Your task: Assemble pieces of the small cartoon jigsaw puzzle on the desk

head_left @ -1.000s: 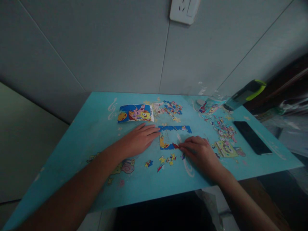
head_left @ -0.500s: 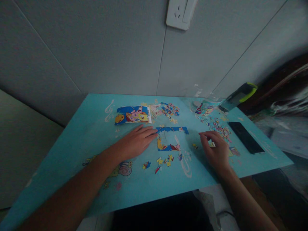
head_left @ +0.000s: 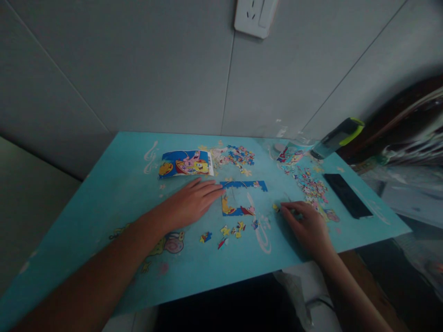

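Hands (head_left: 195,202) flanking puzzle (head_left: 242,184), right edge open

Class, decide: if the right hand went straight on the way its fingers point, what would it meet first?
Probably the small yellow jigsaw piece just ahead of its fingers; whether they already touch is unclear.

Left hand (head_left: 195,200) and right hand (head_left: 306,226), both bare, with five-fingered form; left forearm (head_left: 104,279) and right forearm (head_left: 346,290), likewise uncovered. Near centre: dark clothing (head_left: 224,304), surface detail indistinct.
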`<state>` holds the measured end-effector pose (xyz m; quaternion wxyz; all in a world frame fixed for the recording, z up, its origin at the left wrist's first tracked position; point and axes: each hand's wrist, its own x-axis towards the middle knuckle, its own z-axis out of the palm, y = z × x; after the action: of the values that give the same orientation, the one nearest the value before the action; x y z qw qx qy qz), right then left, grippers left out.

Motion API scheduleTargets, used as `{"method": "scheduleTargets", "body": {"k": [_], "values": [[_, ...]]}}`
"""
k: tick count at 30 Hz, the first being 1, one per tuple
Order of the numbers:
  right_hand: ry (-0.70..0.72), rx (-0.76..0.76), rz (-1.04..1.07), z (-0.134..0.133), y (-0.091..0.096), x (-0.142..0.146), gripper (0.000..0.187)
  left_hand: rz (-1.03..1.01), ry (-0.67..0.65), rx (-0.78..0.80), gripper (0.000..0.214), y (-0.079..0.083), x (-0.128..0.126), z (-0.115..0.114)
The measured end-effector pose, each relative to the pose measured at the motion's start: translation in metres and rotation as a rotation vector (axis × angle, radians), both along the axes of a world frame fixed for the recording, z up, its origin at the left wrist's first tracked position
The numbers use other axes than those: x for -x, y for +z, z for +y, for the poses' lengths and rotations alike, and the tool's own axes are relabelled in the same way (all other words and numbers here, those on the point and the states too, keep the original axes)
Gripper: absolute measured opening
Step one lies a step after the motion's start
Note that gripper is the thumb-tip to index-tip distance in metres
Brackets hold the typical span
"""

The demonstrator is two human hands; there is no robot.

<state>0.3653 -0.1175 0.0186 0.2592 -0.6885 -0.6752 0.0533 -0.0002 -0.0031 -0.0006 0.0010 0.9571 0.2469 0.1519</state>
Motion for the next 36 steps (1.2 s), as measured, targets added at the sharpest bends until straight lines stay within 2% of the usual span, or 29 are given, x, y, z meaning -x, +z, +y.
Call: {"method": "scheduleTargets", "body": {"k": [7, 15, 36], "values": [[0.018, 0.029, -0.011, -0.004, -0.003, 0.012, 0.027, -0.001, -0.009, 0.003, 0.041, 0.000, 0.001, 0.000], [0.012, 0.004, 0.024, -0.001, -0.010, 0.011, 0.023, -0.023, -0.012, 0.022, 0.040, 0.002, 0.000, 0.000], [-0.026, 0.007, 0.068, -0.001, -0.006, 0.016, 0.024, -0.021, -0.010, 0.042, 0.042, -0.002, 0.001, 0.002]]}}
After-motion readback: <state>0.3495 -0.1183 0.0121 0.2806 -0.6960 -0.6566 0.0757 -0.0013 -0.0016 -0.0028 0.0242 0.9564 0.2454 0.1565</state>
